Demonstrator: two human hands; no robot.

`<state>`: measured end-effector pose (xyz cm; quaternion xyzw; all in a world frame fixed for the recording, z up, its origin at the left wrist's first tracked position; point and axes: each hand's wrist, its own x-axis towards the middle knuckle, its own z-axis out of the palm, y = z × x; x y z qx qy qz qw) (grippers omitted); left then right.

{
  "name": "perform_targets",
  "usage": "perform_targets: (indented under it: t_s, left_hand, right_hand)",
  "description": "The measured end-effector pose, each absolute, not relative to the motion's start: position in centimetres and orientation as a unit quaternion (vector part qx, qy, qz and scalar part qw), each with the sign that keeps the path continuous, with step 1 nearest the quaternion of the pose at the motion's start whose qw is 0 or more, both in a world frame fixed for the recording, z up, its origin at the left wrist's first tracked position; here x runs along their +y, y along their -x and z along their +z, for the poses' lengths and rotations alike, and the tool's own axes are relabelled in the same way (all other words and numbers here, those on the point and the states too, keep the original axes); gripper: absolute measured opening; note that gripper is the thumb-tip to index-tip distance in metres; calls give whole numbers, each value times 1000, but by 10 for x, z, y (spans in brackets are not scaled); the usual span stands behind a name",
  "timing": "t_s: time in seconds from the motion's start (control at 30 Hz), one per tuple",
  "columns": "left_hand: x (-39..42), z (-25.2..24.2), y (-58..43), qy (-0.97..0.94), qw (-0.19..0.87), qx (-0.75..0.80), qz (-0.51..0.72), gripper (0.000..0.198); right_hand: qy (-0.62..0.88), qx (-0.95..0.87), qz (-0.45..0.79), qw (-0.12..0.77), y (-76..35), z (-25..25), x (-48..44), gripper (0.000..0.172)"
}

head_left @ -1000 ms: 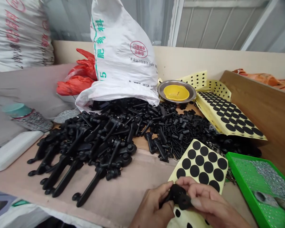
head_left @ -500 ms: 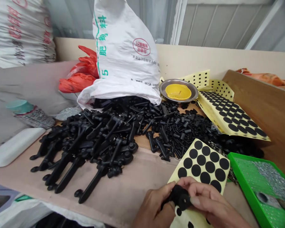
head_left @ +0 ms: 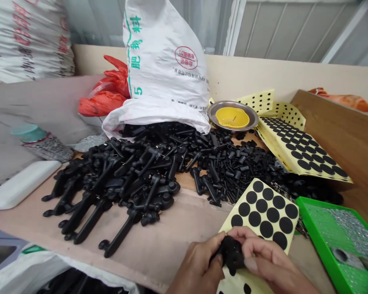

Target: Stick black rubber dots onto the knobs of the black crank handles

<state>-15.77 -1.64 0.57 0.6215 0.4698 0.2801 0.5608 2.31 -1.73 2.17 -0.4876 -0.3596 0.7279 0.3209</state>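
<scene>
Both my hands meet at the bottom edge over a yellow sheet of round black pads (head_left: 265, 212). My left hand (head_left: 199, 267) and my right hand (head_left: 268, 261) are closed together around one small black plastic part (head_left: 231, 253), fingers pinching it from both sides. A big heap of long black plastic handles (head_left: 122, 183) lies to the left, beyond my hands. Small black screws and caps (head_left: 236, 163) are spread behind the sheet.
A white woven sack (head_left: 162, 69) spills parts at the back, with a red bag (head_left: 106, 96) beside it. A metal dish holding a yellow cup (head_left: 233, 116), more pad sheets (head_left: 300, 149), a green tray (head_left: 340, 237) and a white tray (head_left: 18, 185) surround the heap.
The view has drifted slightly, shifting everything a little to the right. My hands keep hold of the black part, turning it slightly between the fingers.
</scene>
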Motion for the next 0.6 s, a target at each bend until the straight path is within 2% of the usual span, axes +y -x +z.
perform_targets:
  t_s: [0.3,0.6]
  left_hand:
    - [-16,13,158,-633,560,459,273,35]
    - [-22,-1,159,-605,561,488,285,42]
  right_hand:
    - [465,-359,736,336,-22,21,-14,11]
    - [464,-364,736,334,-19,21,-12,12]
